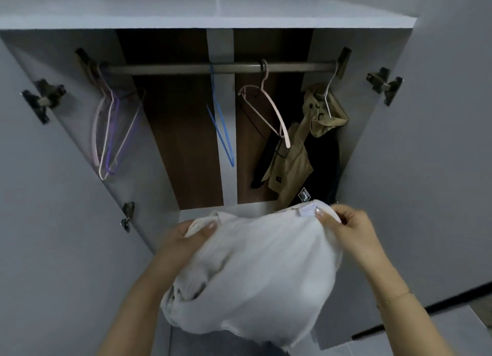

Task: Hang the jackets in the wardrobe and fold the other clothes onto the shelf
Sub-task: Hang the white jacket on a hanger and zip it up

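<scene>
Open grey wardrobe (439, 116), doors swung wide, brown back panel inside. Grey shelf (186, 12) across the top of the frame. Metal rail (186, 68) below it, carrying pale and purple hangers (109, 132) at upper left, a blue hanger (221, 132) at centre, a pink hanger (269, 110) right of centre. Tan jacket (290, 169) hung at right, over something dark. White garment (253, 270) bunched at lower centre, between both hands. Left hand (186, 238) gripping its left edge; right hand (348, 230) pinching the top edge by a label.
</scene>
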The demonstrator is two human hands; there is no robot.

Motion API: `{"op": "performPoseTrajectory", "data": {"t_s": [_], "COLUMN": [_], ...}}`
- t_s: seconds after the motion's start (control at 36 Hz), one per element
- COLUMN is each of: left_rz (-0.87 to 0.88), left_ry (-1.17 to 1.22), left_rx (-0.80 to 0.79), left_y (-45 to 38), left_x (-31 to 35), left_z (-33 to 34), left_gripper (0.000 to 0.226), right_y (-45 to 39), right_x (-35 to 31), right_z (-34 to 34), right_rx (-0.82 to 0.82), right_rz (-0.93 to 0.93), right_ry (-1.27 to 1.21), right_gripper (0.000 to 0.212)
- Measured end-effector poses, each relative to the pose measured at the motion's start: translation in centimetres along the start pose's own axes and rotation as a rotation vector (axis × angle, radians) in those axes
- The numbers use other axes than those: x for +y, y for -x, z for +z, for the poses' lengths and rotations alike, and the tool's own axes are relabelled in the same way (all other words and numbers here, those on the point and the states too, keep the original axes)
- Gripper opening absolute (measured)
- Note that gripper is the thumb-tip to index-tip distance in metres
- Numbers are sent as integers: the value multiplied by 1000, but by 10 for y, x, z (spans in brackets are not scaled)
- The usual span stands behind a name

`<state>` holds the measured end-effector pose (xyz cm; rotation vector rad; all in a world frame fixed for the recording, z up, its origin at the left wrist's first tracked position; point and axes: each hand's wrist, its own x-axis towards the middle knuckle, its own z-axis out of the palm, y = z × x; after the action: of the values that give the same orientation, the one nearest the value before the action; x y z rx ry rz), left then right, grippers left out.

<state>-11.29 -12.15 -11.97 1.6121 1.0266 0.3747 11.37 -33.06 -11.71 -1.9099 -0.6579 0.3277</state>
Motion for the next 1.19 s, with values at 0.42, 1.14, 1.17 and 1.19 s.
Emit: {"op": "performPoseTrajectory", "data": {"t_s": [0.42,1.14,1.17,1.19], "left_rz": [-23,-253,-284,-312], "left_ry": [744,895,882,849], "left_rx": [108,54,14,-22], "left_y": [-113,-160,-159,-158], "left_x": [106,100,100,101], "left_z": [43,39,37,34], "left_gripper": [18,31,29,29], "right_y": [-235,-320,-304,-289], "right_x": [-12,-12,-2,7], "right_z": [25,66,63,61], "right_rx": [83,-46,-33,-15], "right_rz": [-180,-243,-244,-232], "right_ry": [-331,-246,-266,-293], "right_gripper": [23,24,27,32]}}
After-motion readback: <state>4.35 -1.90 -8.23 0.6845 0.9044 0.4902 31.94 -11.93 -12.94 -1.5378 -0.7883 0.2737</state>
